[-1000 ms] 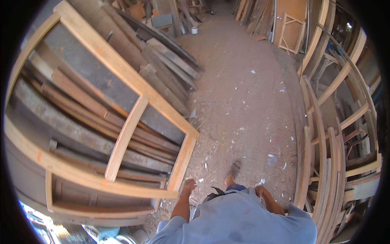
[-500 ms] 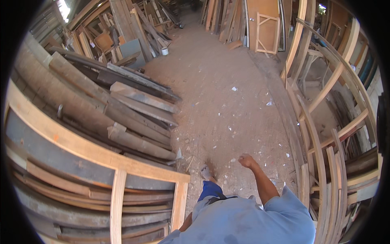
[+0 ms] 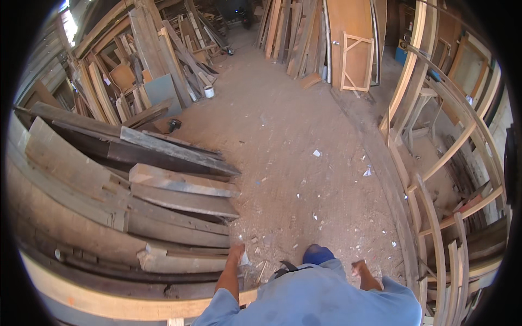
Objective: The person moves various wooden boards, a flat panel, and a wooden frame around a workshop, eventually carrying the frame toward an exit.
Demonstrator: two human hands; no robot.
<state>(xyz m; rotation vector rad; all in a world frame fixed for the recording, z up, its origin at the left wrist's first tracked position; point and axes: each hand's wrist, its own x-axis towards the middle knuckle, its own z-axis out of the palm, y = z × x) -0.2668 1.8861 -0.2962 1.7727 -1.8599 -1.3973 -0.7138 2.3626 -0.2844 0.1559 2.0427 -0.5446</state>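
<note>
My left hand (image 3: 236,252) hangs low in front of me, beside the ends of the stacked boards (image 3: 179,233). Its fingers are too small and smeared to make out, and nothing shows in it. On the other side of my body, my right hand (image 3: 358,267) is held over the dirt floor (image 3: 304,190). Its fingers look curled in, with nothing visible in them. Of my legs, only one blue-clad knee (image 3: 317,254) shows below the shirt.
A light timber frame (image 3: 130,308) crosses the lower left. Along the right stands a tall wooden frame (image 3: 435,168). Farther off are leaning planks (image 3: 296,43), a wooden door (image 3: 352,27) and a white bucket (image 3: 209,92). White scraps (image 3: 317,154) litter the floor.
I have moved forward along the floor; the stacked boards and timber frame slid lower in view. My left hand swung out into sight, and my right hand drew back toward my body.
</note>
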